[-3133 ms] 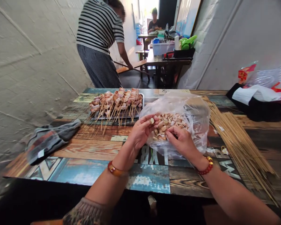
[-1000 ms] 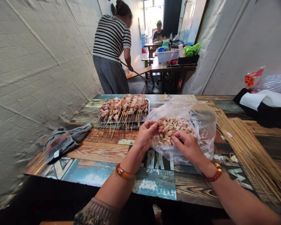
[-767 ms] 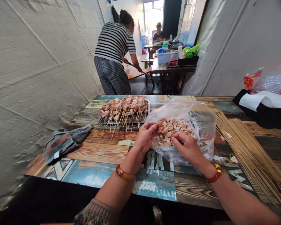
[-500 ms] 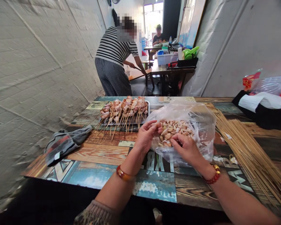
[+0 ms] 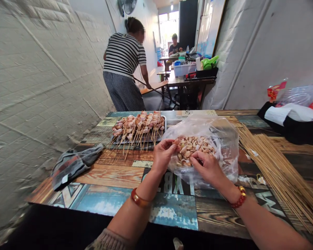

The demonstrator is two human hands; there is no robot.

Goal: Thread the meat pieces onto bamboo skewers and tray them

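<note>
A clear plastic bag point(image 5: 228, 152) lies opened out on the table, with many small pale pieces of raw meat point(image 5: 197, 144) in it. At its left edge, my left hand point(image 5: 163, 154) is closed, thumb and fingers pinching a pinkish piece of meat point(image 5: 176, 142). My right hand point(image 5: 207, 167) rests over the near side of the bag, thumb and forefinger pressed together at the edge of the pieces; what they hold, if anything, is hidden. Behind my left hand, a metal tray point(image 5: 165, 122) bears a heap of meat skewers point(image 5: 139, 123), their sticks pointing towards me.
Loose bamboo sticks point(image 5: 273, 166) spread along the right side of the table point(image 5: 172, 208). A grey cloth point(image 5: 77, 165) lies at the left by the wall. A black container point(image 5: 289, 126) holds plastic packaging at the right. Beyond the table, a person point(image 5: 125, 66) bends over a long handle.
The view has tilted up slightly. Both hands stay almost in place, still pinching over the bag. The person in stripes has straightened a little, and the long handle has shifted.
</note>
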